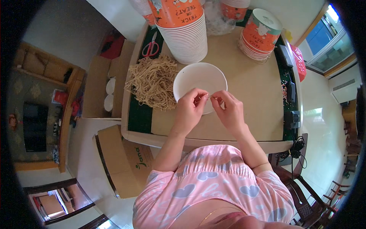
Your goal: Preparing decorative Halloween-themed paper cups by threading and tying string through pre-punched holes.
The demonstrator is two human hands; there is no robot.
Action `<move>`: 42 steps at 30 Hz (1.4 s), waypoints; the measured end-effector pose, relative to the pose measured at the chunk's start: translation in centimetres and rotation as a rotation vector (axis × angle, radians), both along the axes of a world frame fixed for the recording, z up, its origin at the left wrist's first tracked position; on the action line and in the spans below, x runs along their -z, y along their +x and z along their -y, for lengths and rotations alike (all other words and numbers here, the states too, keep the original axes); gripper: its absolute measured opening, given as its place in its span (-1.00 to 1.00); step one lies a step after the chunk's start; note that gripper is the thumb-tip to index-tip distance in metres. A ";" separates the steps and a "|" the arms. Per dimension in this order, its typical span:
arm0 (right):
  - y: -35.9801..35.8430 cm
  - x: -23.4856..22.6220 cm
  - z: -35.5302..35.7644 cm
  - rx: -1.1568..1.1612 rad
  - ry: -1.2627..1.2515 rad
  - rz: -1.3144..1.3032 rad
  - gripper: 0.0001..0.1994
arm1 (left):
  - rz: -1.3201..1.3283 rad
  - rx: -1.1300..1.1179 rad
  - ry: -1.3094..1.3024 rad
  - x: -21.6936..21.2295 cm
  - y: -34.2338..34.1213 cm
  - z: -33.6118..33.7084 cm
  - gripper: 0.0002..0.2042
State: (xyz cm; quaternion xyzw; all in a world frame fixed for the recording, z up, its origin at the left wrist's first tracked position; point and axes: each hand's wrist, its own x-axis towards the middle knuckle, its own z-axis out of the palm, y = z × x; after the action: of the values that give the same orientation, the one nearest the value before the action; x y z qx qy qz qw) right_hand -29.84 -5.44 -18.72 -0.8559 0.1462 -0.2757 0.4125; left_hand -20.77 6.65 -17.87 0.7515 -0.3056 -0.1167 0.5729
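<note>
Over the near rim of a white paper tub [198, 76], my left hand [192, 106] and my right hand [229, 108] meet with fingertips pinched together. Whatever is between them is too small to make out; a hint of a thin beige strand shows there. The tub stands open end up and looks white inside. Beside it on the left lies a loose heap of beige cords [154, 82], close to my left hand. Behind the tub rises a tall stack of nested orange and white paper tubs [183, 38], upside down.
Red-handled scissors [151, 47] lie behind the cords. At the back right stands a shorter stack of printed tubs [261, 36]. Clear plastic wrap [219, 21] is bunched at the back. Black boxes [292, 119] line the right table edge. Cardboard boxes [124, 160] stand left of the table.
</note>
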 end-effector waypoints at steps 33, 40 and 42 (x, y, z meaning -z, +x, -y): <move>0.0 -0.1 1.4 -0.118 0.402 -0.019 -0.90 | 0.331 0.002 0.016 -1.5 -0.9 0.7 -0.94; -0.9 0.2 3.3 -0.244 0.518 0.064 -0.93 | 0.059 0.164 0.104 -3.4 -0.5 -0.5 -0.89; -1.2 0.3 3.3 -0.290 0.500 0.073 -0.93 | 0.006 0.183 0.073 -3.9 -0.8 -0.3 -0.89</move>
State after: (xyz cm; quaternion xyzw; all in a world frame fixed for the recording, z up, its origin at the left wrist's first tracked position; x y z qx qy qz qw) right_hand -31.08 -8.70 -19.06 -0.7292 0.0708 -0.2001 0.6506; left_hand -21.55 6.95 -14.01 0.7412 -0.3701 -0.1772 0.5313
